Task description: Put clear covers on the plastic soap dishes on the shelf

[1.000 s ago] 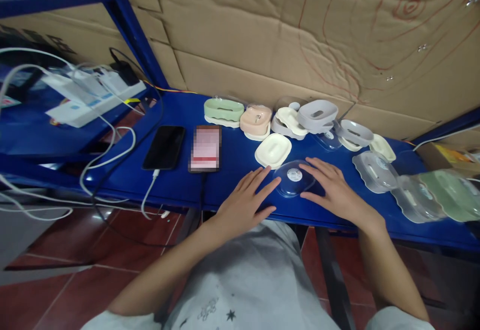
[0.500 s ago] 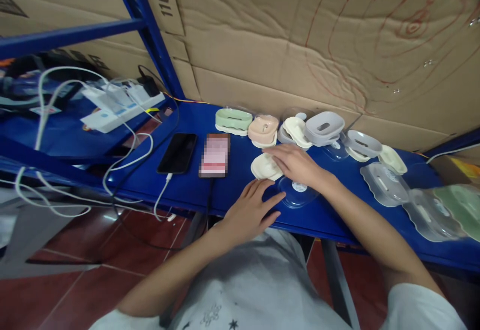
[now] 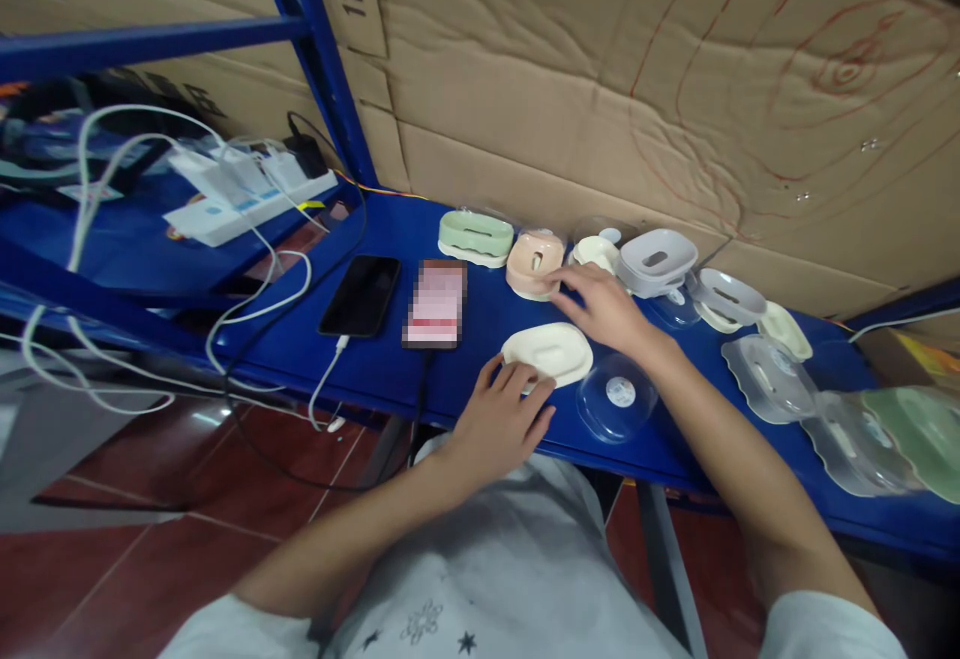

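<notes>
A cream oval dish [image 3: 559,351] lies on the blue table near its front edge. The fingers of my left hand [image 3: 506,414] rest spread on its near left rim. Behind it, my right hand [image 3: 600,307] reaches to a pink soap box [image 3: 535,264], fingertips at its right side; whether they grip it is hard to tell. A clear lid [image 3: 616,397] with a round label lies right of the cream dish. Along the back stand a green soap box [image 3: 475,236], a smaller cream dish [image 3: 598,252] and a grey soap box [image 3: 658,257].
Two phones [image 3: 361,296] [image 3: 436,304] with cables lie to the left. More grey dishes [image 3: 727,297], clear-covered trays [image 3: 770,377] and a green one [image 3: 919,429] spread along the right. A white power strip [image 3: 251,209] sits at the far left, before a blue frame.
My right hand has moved from the cream dish back to the pink box. The cream dish now shows more fully, and my left hand has come onto its rim.
</notes>
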`<state>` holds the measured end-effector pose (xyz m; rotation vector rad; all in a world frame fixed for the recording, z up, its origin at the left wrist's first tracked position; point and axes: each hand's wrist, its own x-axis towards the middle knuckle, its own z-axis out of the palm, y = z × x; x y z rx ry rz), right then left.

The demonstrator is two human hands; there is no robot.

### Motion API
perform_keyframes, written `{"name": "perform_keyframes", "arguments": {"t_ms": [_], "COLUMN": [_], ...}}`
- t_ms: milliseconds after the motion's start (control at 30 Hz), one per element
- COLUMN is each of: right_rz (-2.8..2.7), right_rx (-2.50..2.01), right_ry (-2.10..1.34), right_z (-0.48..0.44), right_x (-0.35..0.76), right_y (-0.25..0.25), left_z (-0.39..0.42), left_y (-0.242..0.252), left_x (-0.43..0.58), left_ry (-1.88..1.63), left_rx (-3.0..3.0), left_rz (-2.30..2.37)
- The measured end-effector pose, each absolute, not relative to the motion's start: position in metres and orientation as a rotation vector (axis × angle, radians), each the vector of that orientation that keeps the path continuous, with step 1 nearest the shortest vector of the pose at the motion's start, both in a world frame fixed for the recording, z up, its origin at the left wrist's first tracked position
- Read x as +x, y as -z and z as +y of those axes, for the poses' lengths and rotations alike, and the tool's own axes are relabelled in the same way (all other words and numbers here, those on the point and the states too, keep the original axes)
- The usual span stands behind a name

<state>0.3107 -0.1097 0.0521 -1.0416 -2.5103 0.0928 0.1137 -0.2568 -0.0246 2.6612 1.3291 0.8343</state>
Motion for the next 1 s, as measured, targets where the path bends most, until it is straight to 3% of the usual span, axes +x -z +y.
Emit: {"name": "perform_keyframes", "arguments": {"t_ms": [200,467,667,1000], "right_rz": [-2.621,-2.565,-2.547,-2.656], "right_rx": [-1.298,-0.867,-0.788,-0.961], "right_ry": [0.193,-0.177,-0.445,-0.376], "right_z": [-0.1,-0.129,-0.179,-0.204], "right_x": [0.272,0.326,0.366,0.357], "right_y": [-0.035,-0.068,-0.053,-0.039], "left_z": [-0.261,-0.262,-0.262,-0.253], "left_y": [0.018,0.012,0.01,0.01], "left_x": [0.101,0.074,0.08,0.08], "left_ry": [-0.805,-0.853,-1.006,-0.939], "left_rx": [2.642,2.458,2.361,2.554], "left_rz": [1.397,1.304,1.443,1.376]}}
